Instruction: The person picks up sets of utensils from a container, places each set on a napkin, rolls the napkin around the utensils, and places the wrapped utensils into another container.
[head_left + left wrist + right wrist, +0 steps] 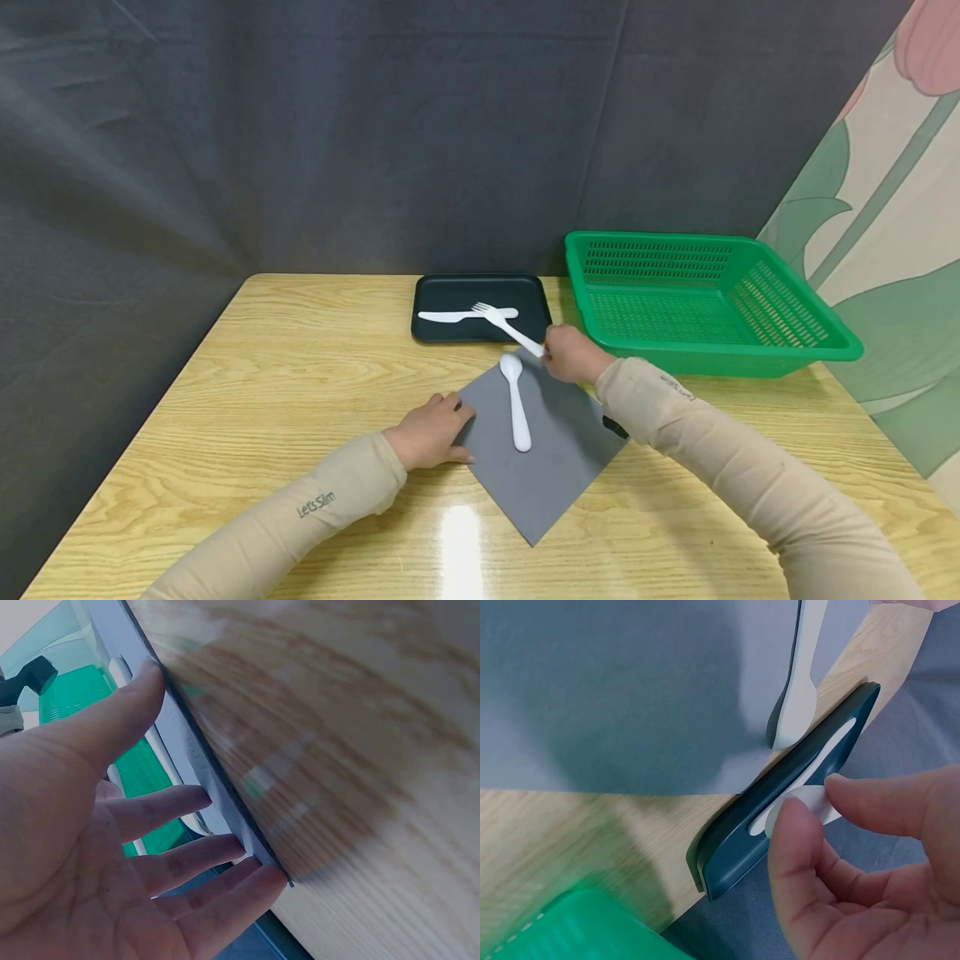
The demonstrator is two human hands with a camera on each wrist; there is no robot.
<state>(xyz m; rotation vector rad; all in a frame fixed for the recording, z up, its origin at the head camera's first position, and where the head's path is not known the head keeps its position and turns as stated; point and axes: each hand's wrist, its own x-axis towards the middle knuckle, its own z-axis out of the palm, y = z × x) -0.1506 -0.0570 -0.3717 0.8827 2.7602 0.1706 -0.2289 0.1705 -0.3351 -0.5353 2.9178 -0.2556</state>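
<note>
My right hand pinches a white plastic fork by the end of its handle, its tines reaching over the black tray. In the right wrist view, thumb and index finger grip the handle end. A white knife lies across that tray, partly overlapped by the fork in the head view. On the grey square sheet lies a white spoon, bowl toward the tray. My left hand rests at the sheet's left corner, fingers spread and touching its edge, as the left wrist view also shows.
A green perforated basket stands at the back right of the wooden table, close beside the tray. Behind the table hangs a dark curtain. A flowered wall covering borders the right side.
</note>
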